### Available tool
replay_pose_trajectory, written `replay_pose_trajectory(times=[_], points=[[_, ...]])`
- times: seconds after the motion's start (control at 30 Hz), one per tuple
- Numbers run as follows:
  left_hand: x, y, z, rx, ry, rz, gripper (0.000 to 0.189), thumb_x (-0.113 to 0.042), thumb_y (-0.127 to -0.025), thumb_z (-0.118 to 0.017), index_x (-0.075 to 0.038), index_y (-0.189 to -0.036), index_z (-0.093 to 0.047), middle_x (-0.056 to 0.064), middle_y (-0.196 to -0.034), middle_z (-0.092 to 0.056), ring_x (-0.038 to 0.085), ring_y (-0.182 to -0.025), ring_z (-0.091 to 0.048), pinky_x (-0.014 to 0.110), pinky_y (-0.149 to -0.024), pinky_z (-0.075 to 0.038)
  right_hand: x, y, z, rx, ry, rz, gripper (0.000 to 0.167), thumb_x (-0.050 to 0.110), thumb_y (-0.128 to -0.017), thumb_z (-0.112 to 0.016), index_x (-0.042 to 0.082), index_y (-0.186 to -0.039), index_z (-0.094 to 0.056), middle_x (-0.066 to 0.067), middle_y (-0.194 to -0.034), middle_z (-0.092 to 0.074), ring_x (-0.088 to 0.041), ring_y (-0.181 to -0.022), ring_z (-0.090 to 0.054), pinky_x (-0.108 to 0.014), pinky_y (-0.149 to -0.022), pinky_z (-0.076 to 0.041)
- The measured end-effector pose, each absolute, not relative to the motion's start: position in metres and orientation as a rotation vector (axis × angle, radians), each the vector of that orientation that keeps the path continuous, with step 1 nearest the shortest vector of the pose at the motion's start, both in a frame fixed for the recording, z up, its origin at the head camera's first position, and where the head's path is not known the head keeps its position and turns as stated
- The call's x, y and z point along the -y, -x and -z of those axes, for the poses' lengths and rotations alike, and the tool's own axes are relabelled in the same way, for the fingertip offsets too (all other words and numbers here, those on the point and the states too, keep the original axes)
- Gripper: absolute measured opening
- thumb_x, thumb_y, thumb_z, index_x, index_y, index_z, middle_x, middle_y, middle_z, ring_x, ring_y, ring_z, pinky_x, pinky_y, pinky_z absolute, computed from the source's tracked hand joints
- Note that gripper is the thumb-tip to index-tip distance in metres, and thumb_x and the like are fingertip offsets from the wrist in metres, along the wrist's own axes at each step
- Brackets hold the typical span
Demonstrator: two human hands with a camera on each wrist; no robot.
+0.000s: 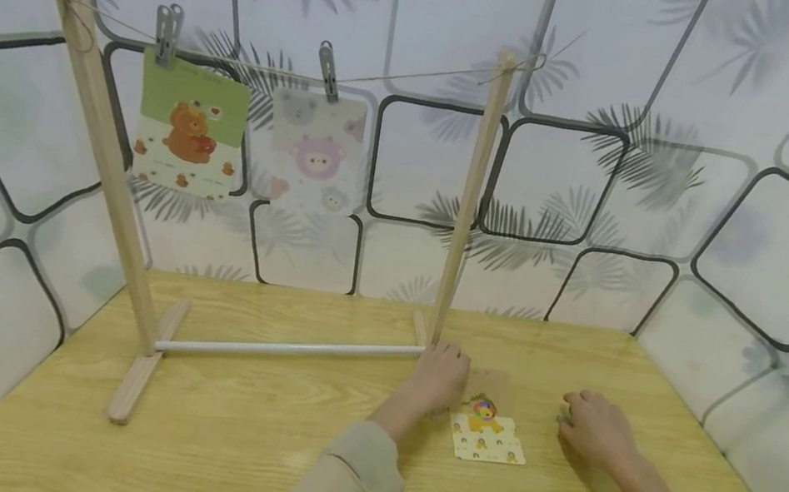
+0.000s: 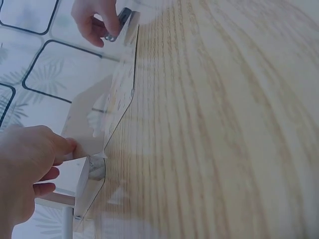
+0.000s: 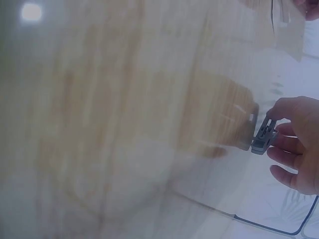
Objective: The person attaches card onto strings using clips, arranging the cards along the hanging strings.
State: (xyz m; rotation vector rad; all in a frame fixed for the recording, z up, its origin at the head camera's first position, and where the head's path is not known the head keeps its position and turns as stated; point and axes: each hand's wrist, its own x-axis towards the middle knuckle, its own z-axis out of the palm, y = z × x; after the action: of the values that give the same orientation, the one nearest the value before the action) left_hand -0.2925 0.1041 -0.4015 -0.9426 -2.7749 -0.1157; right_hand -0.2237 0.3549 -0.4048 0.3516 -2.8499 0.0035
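A card (image 1: 487, 448) with a small lion-like figure and a pale yellow patterned lower part is on the table, right of the stand. My left hand (image 1: 440, 374) pinches its left edge between thumb and finger; in the left wrist view the card (image 2: 84, 117) is tilted up off the wood on that side. Farther right, my right hand (image 1: 599, 430) holds a grey clothespin (image 3: 264, 137) low over the tabletop, apart from the card. The right wrist view shows the clothespin between the thumb and fingers.
A wooden stand (image 1: 471, 206) with a white crossbar (image 1: 289, 347) carries a string (image 1: 418, 79). On it hang a green bear card (image 1: 191, 129) and a pale card with a pink animal (image 1: 316, 158), under grey clothespins (image 1: 167, 33). Patterned cloth (image 1: 672, 209) surrounds the table (image 1: 223, 440).
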Motion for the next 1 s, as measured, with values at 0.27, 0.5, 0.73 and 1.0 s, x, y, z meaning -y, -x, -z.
replay_pose_trajectory(times=[0.27,0.5,0.73,1.0], points=[[-0.102,0.291,0.399,2.760,0.946,0.045,0.022,-0.022,-0.086,-0.062,-0.013,-0.106,-0.061,-0.002,-0.092,-0.055,0.014,-0.095,-0.052,0.030,-0.091,-0.039,-0.353,0.229,0.394,2.796,-0.343,-0.014,0.022,0.009,-0.076,-0.066,-0.006,-0.092,-0.062,-0.014,-0.079,-0.059,-0.031,-0.070,-0.057,-0.041,-0.054,-0.047],[-0.098,0.285,0.394,2.711,0.994,0.001,0.018,-0.021,-0.093,-0.053,-0.012,-0.108,-0.059,-0.002,-0.095,-0.055,0.012,-0.098,-0.052,0.030,-0.095,-0.038,-0.350,0.230,0.386,2.688,-0.375,-0.006,0.021,0.006,-0.073,-0.069,-0.005,-0.090,-0.063,-0.012,-0.074,-0.058,-0.031,-0.066,-0.056,-0.041,-0.051,-0.046],[-0.099,0.280,0.386,2.672,0.968,-0.020,0.019,-0.021,-0.091,-0.056,-0.014,-0.109,-0.059,-0.004,-0.099,-0.057,0.011,-0.100,-0.051,0.026,-0.094,-0.037,-0.350,0.233,0.379,2.591,-0.419,-0.026,0.026,0.003,-0.072,-0.071,-0.007,-0.094,-0.062,-0.017,-0.079,-0.060,-0.035,-0.072,-0.057,-0.044,-0.057,-0.048],[-0.097,0.274,0.377,2.562,0.946,-0.089,0.020,-0.029,-0.088,-0.062,-0.017,-0.104,-0.061,-0.006,-0.090,-0.052,0.010,-0.089,-0.049,0.023,-0.081,-0.038,-0.344,0.238,0.370,2.415,-0.501,-0.021,0.027,0.000,-0.066,-0.071,-0.007,-0.090,-0.062,-0.018,-0.078,-0.061,-0.035,-0.070,-0.058,-0.044,-0.056,-0.048]])
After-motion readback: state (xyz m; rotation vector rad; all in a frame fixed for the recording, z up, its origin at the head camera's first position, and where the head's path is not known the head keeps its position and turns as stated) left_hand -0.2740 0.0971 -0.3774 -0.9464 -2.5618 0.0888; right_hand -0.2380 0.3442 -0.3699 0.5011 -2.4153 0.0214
